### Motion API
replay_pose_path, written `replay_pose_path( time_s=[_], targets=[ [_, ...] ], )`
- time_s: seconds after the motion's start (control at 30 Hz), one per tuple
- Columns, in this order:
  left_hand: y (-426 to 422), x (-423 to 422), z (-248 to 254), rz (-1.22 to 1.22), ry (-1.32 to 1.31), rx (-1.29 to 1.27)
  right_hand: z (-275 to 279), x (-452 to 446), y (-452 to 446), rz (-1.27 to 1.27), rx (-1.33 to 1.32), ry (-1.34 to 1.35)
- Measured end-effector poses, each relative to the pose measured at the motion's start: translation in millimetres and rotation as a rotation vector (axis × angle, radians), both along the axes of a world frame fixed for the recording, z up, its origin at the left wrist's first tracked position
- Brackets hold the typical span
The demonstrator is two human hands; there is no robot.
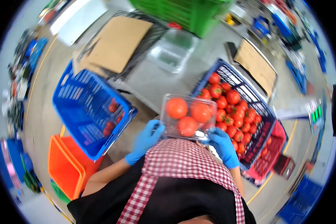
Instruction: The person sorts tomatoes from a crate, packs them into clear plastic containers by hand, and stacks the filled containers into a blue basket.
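A clear plastic punnet (169,131) with several red tomatoes (187,126) in it is in front of my apron. My right hand (222,145), in a blue glove, grips its lower right corner. On the other side my left hand (147,139), also blue-gloved, has its fingers bent at the lower left edge of the punnet; its fingertips are partly hidden. Just right of the punnet stands a dark blue crate (263,143) filled with loose tomatoes (233,112), some with green stems.
A blue basket (76,112) on the left holds a few packed tomatoes. Below it is an orange bin (65,164). On the metal table (138,80) lie cardboard (119,41) and clear punnets (173,50), with a green crate (183,15) behind. A scale display (316,114) glows at right.
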State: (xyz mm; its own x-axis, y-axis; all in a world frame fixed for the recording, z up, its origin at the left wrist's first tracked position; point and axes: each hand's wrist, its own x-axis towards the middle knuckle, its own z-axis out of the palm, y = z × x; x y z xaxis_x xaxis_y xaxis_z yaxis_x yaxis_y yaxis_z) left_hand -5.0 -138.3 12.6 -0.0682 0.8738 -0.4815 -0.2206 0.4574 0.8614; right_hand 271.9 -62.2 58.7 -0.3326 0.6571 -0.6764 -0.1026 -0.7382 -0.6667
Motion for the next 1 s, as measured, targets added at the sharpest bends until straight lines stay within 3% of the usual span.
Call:
replay_pose_path(
  time_s=[0.07,0.17,0.27,0.37,0.53,0.8,0.93,1.0],
  targets=[
    [0.2,4.9,12.5,0.090,-0.182,-0.044,-8.9,4.5,-8.1,0.054,0.032,-0.095],
    [-2.9,16.1,17.0,0.158,-0.027,-0.005,-9.7,1.3,-13.8,0.092,0.060,-0.105],
    [-8.0,17.7,15.1,0.284,-0.232,-0.154,-11.8,-0.8,-18.7,0.112,0.038,-0.145],
    [-17.3,23.2,11.6,0.421,-0.162,0.000,-19.5,-6.1,-23.2,0.094,0.079,-0.105],
    [-29.4,0.1,7.9,0.576,-0.212,-0.047,-6.3,-62.0,-14.6,0.111,0.247,-0.210],
    [-51.6,-127.2,-21.6,0.893,-0.133,0.170,-17.1,-227.1,-10.8,0.217,0.344,-0.215],
    [-71.4,-213.9,-20.8,1.113,-0.092,0.006,-36.8,-339.1,-16.6,0.369,0.417,-0.164],
    [-83.6,-253.6,-41.5,1.212,-0.243,0.032,-53.0,-386.5,-25.4,0.422,0.429,-0.114]
  ],
)
